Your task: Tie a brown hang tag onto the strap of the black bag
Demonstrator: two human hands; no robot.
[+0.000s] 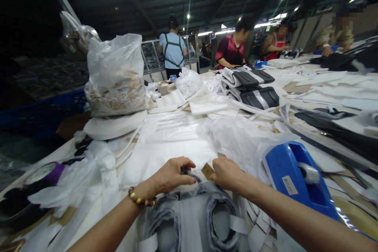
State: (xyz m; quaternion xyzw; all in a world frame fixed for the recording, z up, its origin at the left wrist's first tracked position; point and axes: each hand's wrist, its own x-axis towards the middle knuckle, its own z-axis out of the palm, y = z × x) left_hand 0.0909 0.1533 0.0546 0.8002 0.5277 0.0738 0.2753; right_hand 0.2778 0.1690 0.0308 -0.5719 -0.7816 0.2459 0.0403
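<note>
The grey padded fabric bundle, with two rolled round openings and white bands, lies on the bench just below the fingers of both hands. The left fingers curve over its far edge, thumb and forefinger narrowly parted around a thin dark strip; whether they grip it, I cannot tell. The right fingers pinch a small brown cardboard tag. White sheets spread beyond the fingers. Right of them stands a blue plastic tape dispenser; well beyond, to the left, sits a bulging translucent plastic bag. Black-and-grey padded pieces are stacked far ahead-right, near co-workers.
</note>
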